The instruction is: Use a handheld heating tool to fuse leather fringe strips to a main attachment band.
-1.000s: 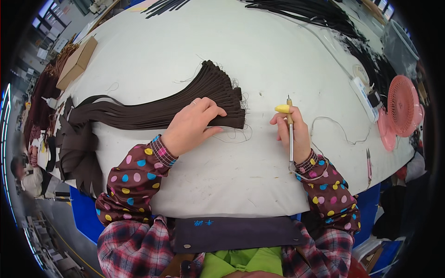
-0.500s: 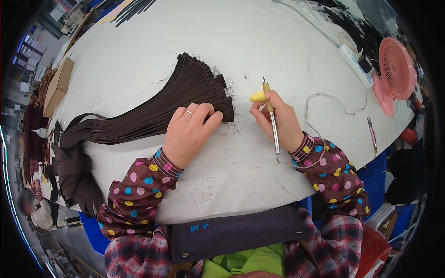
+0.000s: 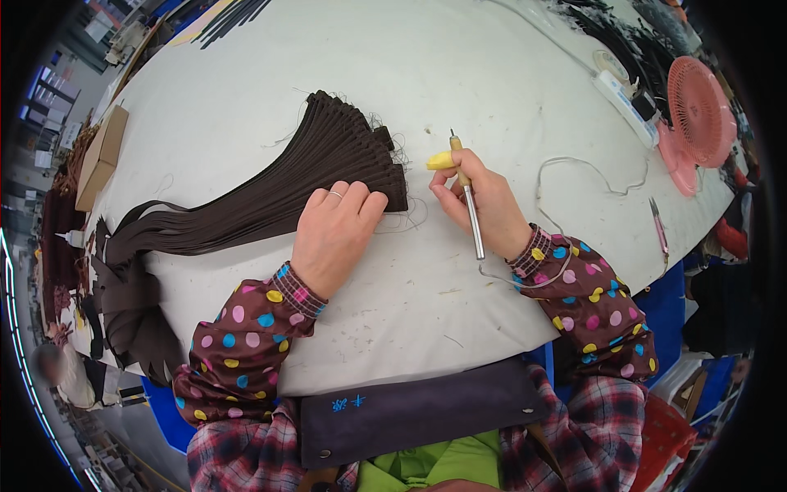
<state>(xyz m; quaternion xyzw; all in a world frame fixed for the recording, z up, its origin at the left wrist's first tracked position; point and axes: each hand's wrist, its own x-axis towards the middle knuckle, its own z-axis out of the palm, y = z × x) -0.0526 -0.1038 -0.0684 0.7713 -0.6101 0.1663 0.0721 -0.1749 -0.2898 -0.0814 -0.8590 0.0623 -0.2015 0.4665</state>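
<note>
A fan of dark brown fabric straps (image 3: 262, 189) lies across the left half of the table, their cut ends with loose threads toward the middle. My left hand (image 3: 338, 238), a ring on one finger, rests on the near edge of the fan close to these ends. Its fingers are curled down on the nearest strap, and their tips are partly hidden. To the right, my right hand (image 3: 498, 215) grips a pen-shaped corded tool (image 3: 471, 215) with a metal handle, a wooden collar and a thin tip pointing away from me. A yellow finger cover (image 3: 440, 161) sits on the index finger.
The tool's thin cord (image 3: 539, 176) loops over the white table (image 3: 459, 328). At the right lie pink-handled tweezers (image 3: 659, 225), a white power strip (image 3: 625, 107) and a pink fan (image 3: 697, 115). A cardboard box (image 3: 102, 160) stands at the left edge; dark strips (image 3: 234, 20) lie far left.
My right hand has shifted slightly left with the corded tool, nearer the strap ends. My left hand stays at about the same spot on the straps.
</note>
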